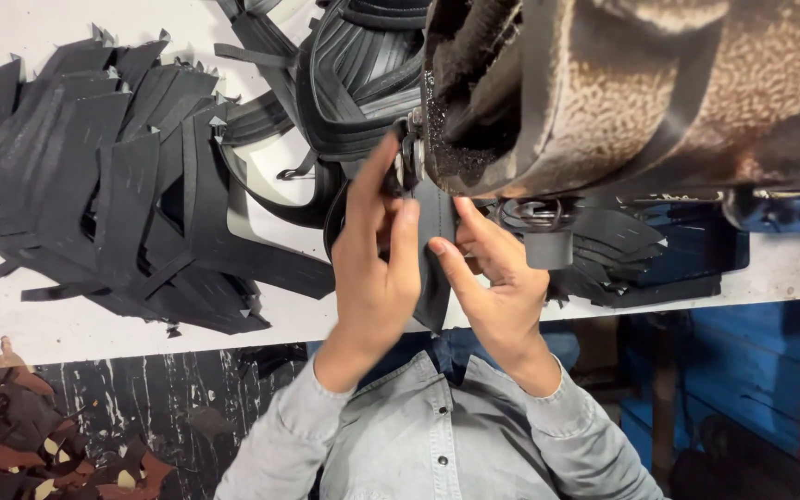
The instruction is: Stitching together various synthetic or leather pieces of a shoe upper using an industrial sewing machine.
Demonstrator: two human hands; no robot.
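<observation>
Two hands pinch one flat black leather strip [434,268] against the grimy brown machine [622,93]: left hand [374,264] and right hand [502,282] both grip it.

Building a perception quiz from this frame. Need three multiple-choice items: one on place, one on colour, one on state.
1. Where is the big pile of cut strips?
A. left part of the white table
B. on the floor
C. in a bin

2. What colour is the piece held between the hands?
A. red
B. black
C. white

3. How is that piece held?
A. left hand alone
B. both hands pinch it at the machine
C. lying loose

Answers: 1 A, the pile lies on the white table. 2 B, it shows black. 3 B, left hand and right hand grip it at the machine.
</observation>
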